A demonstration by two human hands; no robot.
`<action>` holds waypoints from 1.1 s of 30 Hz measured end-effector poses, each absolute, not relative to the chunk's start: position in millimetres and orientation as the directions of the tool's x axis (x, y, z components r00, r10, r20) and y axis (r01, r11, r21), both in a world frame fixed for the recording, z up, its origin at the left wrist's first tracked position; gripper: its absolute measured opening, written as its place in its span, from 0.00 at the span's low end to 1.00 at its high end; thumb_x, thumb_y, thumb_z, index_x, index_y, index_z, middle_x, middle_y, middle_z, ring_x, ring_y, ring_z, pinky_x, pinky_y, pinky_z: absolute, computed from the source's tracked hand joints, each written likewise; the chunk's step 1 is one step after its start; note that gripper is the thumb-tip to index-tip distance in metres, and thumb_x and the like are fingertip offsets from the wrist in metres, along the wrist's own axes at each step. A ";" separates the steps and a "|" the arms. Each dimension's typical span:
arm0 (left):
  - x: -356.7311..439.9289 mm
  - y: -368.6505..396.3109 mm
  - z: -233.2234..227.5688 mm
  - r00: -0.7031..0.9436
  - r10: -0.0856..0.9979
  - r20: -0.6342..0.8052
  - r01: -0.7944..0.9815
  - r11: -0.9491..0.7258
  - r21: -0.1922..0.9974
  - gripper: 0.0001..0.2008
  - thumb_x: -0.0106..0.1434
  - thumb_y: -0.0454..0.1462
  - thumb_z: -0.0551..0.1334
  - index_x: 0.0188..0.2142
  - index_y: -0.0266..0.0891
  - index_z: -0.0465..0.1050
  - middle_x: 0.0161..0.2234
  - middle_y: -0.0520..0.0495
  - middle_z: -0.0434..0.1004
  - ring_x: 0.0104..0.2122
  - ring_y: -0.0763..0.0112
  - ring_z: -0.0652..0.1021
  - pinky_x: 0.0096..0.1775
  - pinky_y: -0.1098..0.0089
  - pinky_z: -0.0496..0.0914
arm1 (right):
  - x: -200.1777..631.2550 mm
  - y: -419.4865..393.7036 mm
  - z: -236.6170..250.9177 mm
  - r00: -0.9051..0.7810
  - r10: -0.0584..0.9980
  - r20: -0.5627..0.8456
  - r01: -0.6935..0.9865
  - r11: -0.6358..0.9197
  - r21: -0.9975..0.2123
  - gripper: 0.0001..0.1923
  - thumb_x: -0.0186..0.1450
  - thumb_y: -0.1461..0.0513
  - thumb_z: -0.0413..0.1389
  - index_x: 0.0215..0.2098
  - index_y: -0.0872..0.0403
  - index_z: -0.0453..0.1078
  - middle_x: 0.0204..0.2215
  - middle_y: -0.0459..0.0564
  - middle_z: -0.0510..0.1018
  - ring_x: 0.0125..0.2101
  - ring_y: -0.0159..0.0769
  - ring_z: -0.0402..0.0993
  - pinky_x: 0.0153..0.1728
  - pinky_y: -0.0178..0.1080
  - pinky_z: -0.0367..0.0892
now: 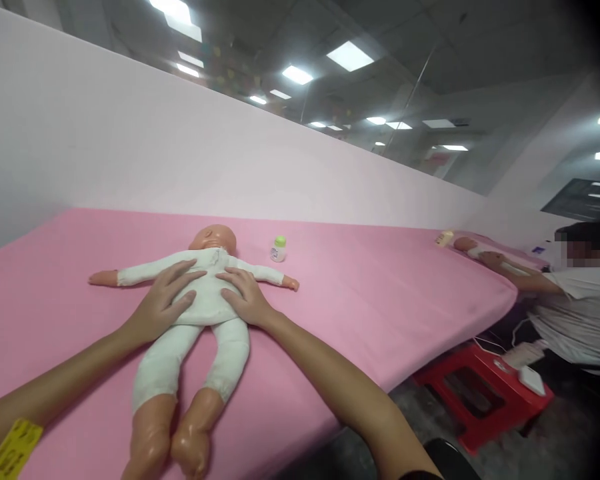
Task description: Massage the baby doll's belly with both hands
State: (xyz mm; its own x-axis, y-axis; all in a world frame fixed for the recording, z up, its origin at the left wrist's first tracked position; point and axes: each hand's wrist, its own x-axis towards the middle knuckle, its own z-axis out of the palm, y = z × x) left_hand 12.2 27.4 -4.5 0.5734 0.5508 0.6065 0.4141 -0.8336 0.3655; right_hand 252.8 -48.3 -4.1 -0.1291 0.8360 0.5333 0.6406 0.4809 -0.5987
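Observation:
A baby doll with a white cloth body and plastic head, hands and lower legs lies on a pink sheet. Its arms are spread out and its head points away from me. My left hand rests on the left side of the doll's belly, fingers stretched out. On the right side of the belly lies my right hand, its fingers also extended. Both hands lie on the doll without gripping it. Just beyond the doll's right-hand arm stands a small bottle with a green cap.
A white wall panel runs along the table's back. At the far right, another person reaches to a second doll, near a yellowish bottle. A red stool beside the table carries a white box-like item.

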 end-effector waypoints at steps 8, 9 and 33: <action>17.7 25.6 0.0 0.564 0.549 0.617 0.419 -0.834 0.360 0.23 0.72 0.48 0.52 0.62 0.50 0.70 0.69 0.49 0.60 0.67 0.49 0.63 0.69 0.43 0.54 | 255.1 -51.9 2.6 -0.146 0.841 0.522 0.654 0.478 -0.586 0.20 0.74 0.57 0.55 0.63 0.47 0.69 0.65 0.49 0.67 0.67 0.39 0.59 0.71 0.48 0.51; 17.9 25.0 0.5 0.564 0.556 0.610 0.423 -0.830 0.364 0.22 0.72 0.48 0.52 0.62 0.50 0.70 0.69 0.50 0.59 0.67 0.49 0.63 0.69 0.43 0.53 | 255.2 -52.3 3.1 -0.152 0.833 0.532 0.653 0.488 -0.579 0.19 0.74 0.58 0.56 0.63 0.49 0.69 0.65 0.50 0.68 0.67 0.38 0.59 0.71 0.47 0.51; 4.9 -0.7 -0.9 0.584 0.608 0.538 0.427 -0.794 0.433 0.22 0.75 0.44 0.53 0.66 0.51 0.68 0.72 0.49 0.56 0.72 0.51 0.53 0.71 0.41 0.50 | 245.7 -54.3 -19.6 -0.117 0.832 0.543 0.531 0.514 -0.673 0.20 0.73 0.53 0.53 0.61 0.41 0.71 0.64 0.50 0.70 0.66 0.48 0.62 0.69 0.59 0.55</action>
